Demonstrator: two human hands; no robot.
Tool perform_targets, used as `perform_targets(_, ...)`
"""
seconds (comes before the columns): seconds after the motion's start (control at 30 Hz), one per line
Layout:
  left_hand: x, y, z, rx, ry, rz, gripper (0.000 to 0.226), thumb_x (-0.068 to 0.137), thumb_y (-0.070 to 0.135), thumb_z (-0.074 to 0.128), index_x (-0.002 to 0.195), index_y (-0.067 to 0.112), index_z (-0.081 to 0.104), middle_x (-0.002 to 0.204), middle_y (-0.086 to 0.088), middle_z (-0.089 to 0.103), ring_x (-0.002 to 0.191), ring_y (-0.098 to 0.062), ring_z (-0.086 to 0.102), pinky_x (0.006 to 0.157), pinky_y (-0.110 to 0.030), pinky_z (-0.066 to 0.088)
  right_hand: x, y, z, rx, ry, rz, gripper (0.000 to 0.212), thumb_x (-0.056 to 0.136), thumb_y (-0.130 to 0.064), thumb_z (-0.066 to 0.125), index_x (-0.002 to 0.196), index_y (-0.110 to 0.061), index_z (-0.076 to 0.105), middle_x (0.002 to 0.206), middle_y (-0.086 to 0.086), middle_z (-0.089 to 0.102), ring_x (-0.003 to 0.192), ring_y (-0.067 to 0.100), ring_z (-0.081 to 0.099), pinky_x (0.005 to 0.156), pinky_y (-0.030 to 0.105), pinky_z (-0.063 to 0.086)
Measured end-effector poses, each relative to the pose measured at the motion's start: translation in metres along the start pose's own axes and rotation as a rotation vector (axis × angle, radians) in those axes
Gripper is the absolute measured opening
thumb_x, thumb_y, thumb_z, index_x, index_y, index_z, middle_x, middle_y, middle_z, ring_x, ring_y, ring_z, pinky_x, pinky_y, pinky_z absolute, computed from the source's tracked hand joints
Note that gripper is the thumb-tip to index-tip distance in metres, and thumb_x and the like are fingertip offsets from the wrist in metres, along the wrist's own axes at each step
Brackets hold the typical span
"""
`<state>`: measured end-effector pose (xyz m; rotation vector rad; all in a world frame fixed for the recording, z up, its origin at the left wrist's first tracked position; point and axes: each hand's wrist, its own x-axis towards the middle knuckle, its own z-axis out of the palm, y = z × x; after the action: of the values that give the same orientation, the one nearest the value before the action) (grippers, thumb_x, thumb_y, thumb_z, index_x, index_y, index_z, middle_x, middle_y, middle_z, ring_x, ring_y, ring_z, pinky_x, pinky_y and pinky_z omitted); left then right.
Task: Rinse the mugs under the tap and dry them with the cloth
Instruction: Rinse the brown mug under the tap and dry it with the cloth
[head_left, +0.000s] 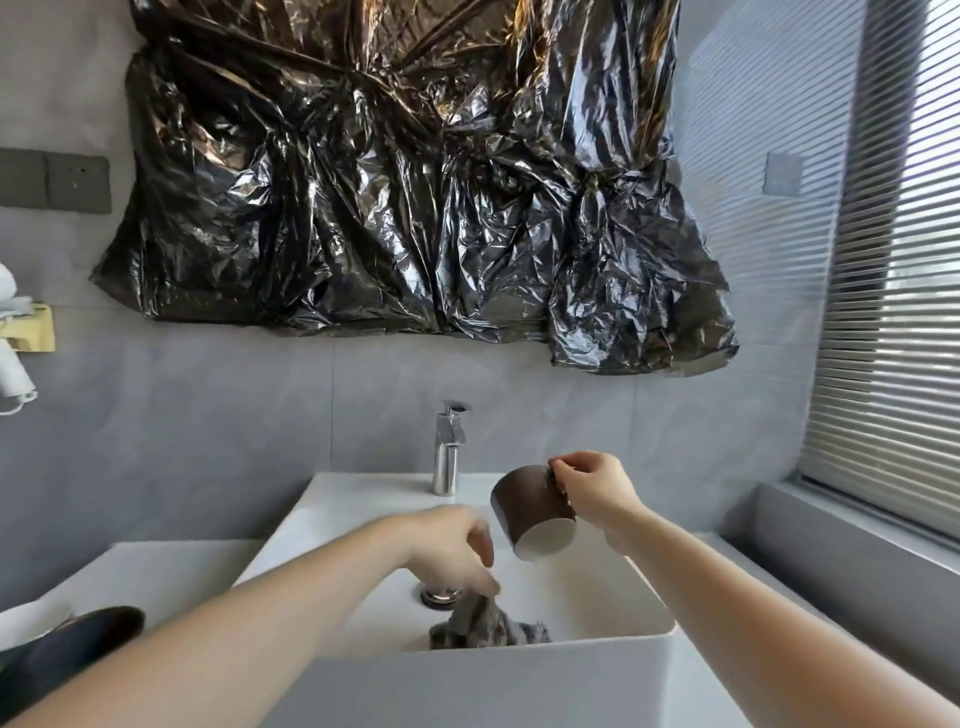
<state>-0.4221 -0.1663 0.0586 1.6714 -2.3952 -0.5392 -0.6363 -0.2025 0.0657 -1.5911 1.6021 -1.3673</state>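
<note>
1. The right hand (592, 491) grips the handle of 1 brown ceramic mug with white inside (535, 512) above the white rectangular sink (613, 675), right of the chrome tap (449, 449).
2. The mug is tilted, its long axis slanting and its mouth pointing down and near.
3. The left hand (452, 545) pinches the crumpled grey cloth (485, 626) lying in the sink's near part.

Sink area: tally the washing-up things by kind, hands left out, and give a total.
Mugs: 2, a brown mug held tilted over the sink by the right hand, and a dark mug at the left edge.
Cloths: 1, a grey cloth pinched by the left hand.
Taps: 1.
Sinks: 1.
Total: 5
</note>
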Motion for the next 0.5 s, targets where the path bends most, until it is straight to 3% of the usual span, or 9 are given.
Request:
perform_targets(0.13, 0.011, -0.002, -0.022, -0.175, 0.417, 0.112, 0.045, 0.080, 0.030, 0.081, 0.119, 0.028, 0.060, 0.111, 0.007, 0.060, 0.110, -0.014, 0.061, 0.090, -0.030, 0.050, -0.003, -0.008, 0.009, -0.359, -0.137, -0.316, 0.016, 0.099, -0.023, 0.060, 0.112, -0.028, 0.067, 0.106, -0.005, 0.072, 0.105, 0.022, 0.065, 0.092, 0.032, 0.051)
perform_targets(0.2, 0.014, -0.013, -0.031, -0.227, 0.415, 0.140, 0.049, 0.078, 0.028, 0.083, 0.122, 0.030, 0.061, 0.118, 0.006, 0.062, 0.112, -0.013, 0.061, 0.094, -0.031, 0.051, -0.006, -0.014, 0.020, -0.544, -0.247, -0.408, 0.015, 0.102, -0.028, 0.056, 0.116, -0.026, 0.053, 0.116, 0.000, 0.069, 0.109, 0.028, 0.060, 0.096, 0.040, 0.048)
perform_targets(0.27, 0.015, -0.032, -0.029, -0.254, 0.332, 0.132, 0.043, 0.080, 0.024, 0.083, 0.119, 0.031, 0.065, 0.121, 0.009, 0.066, 0.110, -0.008, 0.065, 0.086, -0.020, 0.051, -0.007, -0.019, 0.033, -0.655, -0.336, -0.446, 0.015, 0.105, -0.031, 0.052, 0.117, -0.024, 0.047, 0.122, 0.004, 0.066, 0.112, 0.030, 0.057, 0.094, 0.040, 0.044)
perform_targets(0.37, 0.013, -0.071, -0.015, -0.234, 0.292, 0.053, 0.035, 0.083, 0.020, 0.080, 0.111, 0.033, 0.065, 0.119, 0.015, 0.066, 0.106, -0.003, 0.066, 0.082, -0.017, 0.052, -0.005, -0.022, 0.057, -0.714, -0.392, -0.521, 0.018, 0.107, -0.031, 0.051, 0.122, -0.022, 0.050, 0.126, 0.000, 0.065, 0.103, 0.023, 0.055, 0.070, 0.008, 0.033)
perform_targets(0.4, 0.011, -0.085, -0.010, -0.220, 0.297, 0.017, 0.033, 0.083, 0.020, 0.079, 0.110, 0.034, 0.064, 0.118, 0.017, 0.065, 0.105, -0.002, 0.066, 0.083, -0.019, 0.053, -0.004, -0.023, 0.066, -0.720, -0.401, -0.546, 0.019, 0.107, -0.030, 0.052, 0.123, -0.020, 0.053, 0.125, 0.000, 0.066, 0.098, 0.021, 0.053, 0.069, 0.004, 0.031)
perform_targets(0.47, 0.005, -0.111, -0.005, -0.180, 0.322, -0.051, 0.031, 0.084, 0.022, 0.077, 0.109, 0.036, 0.065, 0.117, 0.020, 0.063, 0.103, 0.001, 0.065, 0.081, -0.020, 0.053, -0.003, -0.026, 0.088, -0.693, -0.457, -0.556, 0.020, 0.106, -0.024, 0.056, 0.123, -0.015, 0.060, 0.124, 0.004, 0.068, 0.103, 0.024, 0.058, 0.070, 0.013, 0.033)
perform_targets(0.5, 0.002, -0.122, -0.004, -0.163, 0.342, -0.078, 0.030, 0.084, 0.023, 0.075, 0.108, 0.037, 0.066, 0.116, 0.022, 0.063, 0.101, 0.003, 0.064, 0.079, -0.019, 0.051, -0.002, -0.027, 0.099, -0.670, -0.500, -0.545, 0.020, 0.104, -0.021, 0.058, 0.122, -0.013, 0.064, 0.123, 0.007, 0.069, 0.109, 0.027, 0.061, 0.078, 0.019, 0.038)
